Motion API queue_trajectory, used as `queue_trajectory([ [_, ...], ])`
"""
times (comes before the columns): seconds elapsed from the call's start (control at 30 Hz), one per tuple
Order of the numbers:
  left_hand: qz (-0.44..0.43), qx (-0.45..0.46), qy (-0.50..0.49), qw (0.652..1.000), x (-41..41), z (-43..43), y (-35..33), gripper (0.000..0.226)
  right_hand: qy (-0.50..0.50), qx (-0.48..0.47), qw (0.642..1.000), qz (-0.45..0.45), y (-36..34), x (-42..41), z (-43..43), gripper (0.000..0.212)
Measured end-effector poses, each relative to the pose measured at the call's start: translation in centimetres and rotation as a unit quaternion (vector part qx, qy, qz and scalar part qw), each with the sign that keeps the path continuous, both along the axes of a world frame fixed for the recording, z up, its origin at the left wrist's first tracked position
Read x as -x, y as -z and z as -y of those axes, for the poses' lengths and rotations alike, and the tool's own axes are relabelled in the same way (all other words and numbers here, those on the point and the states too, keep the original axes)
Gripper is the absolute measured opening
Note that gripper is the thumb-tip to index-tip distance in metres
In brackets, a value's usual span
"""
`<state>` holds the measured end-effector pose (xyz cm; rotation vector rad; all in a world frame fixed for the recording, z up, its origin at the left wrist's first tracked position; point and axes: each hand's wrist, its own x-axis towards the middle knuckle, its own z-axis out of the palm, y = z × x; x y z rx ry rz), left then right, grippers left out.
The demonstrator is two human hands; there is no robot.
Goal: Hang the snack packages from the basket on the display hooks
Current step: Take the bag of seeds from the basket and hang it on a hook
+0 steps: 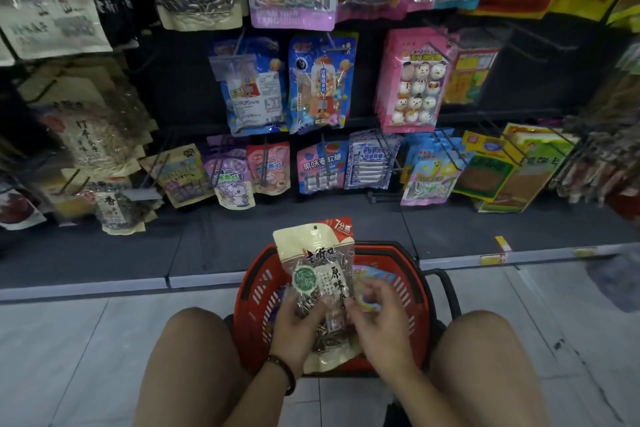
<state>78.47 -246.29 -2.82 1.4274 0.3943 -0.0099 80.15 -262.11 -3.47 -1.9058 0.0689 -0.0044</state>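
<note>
Holding the seed package [317, 282] upright over the red basket [254, 291] on the floor, your left hand [298, 326] and right hand [379, 319] have their fingers clamped on its lower half, below the display hooks [327, 158].

Sunflower-seed pouch [317, 284]: cream paper top with a red corner, clear window of grey-striped seeds, round green label, black characters.
Slotted plastic basket [254, 291]: red walls with white-looking slits, black rim and handle.
Candy packet inside the basket [372, 276]: pink and light blue.
Marshmallow-ball box above the basket [414, 80]: pink, rows of white balls with painted faces.
Beaded bracelet at the basket's left [285, 373]: dark brown.
Floor tiles beside the basket [69, 357]: pale grey.
</note>
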Motion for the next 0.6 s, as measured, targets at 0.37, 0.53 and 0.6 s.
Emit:
queue_trajectory([
  [0.37,0.072,0.04,0.084,0.993,-3.1,-3.5,-12.4,0.042,-0.043,-0.117,0.992,0.004,-14.6,-8.6,-0.6,0.027],
  [0.53,0.092,-0.033,-0.018,0.995,-6.0,-6.0,-19.1,0.04,-0.061,-0.172,0.983,0.003,-20.1,-11.3,-3.8,0.031],
  [0.6,0.103,-0.038,-0.067,0.992,-7.5,-7.3,-21.3,0.049,-0.068,-0.179,0.981,0.003,-22.0,-12.2,-5.1,0.025],
])
